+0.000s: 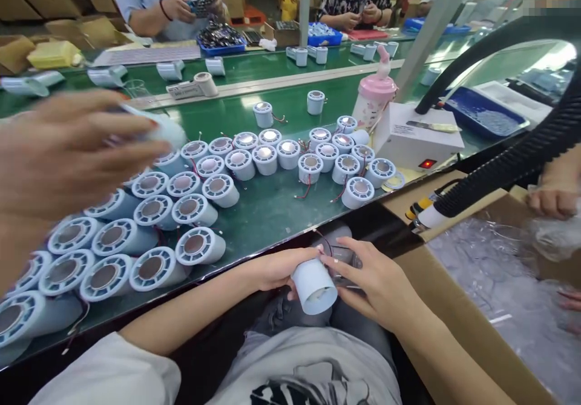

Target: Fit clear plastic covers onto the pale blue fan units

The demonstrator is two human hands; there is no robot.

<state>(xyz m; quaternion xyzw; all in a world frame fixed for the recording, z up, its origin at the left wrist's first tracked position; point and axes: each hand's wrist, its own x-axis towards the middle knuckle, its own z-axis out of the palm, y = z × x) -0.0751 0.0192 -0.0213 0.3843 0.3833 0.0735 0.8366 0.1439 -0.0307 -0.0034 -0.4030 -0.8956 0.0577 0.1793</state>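
My left hand (295, 267) is closed around a light-blue cylindrical housing (313, 287) above my lap, its hollow open end tilted toward me. Thin red and dark wires (327, 244) rise from the far end, by my left thumb. With fingers stretched and apart, my right hand (372, 281) reaches in from the right; a fingertip touches the housing near the wires. Behind those fingers is a greyish translucent object (342, 244), partly hidden, whose kind I cannot make out. Many similar housings (219, 190) stand on the green conveyor belt (258, 205), most with round metal discs upward.
A co-worker's blurred hand (68, 157) holds a light-blue piece at left. On the right are a white box with a red switch (420, 135), a black flexible hose (494, 169) and a carton of clear plastic pieces (490, 284). A pink-lidded cup (374, 99) stands behind.
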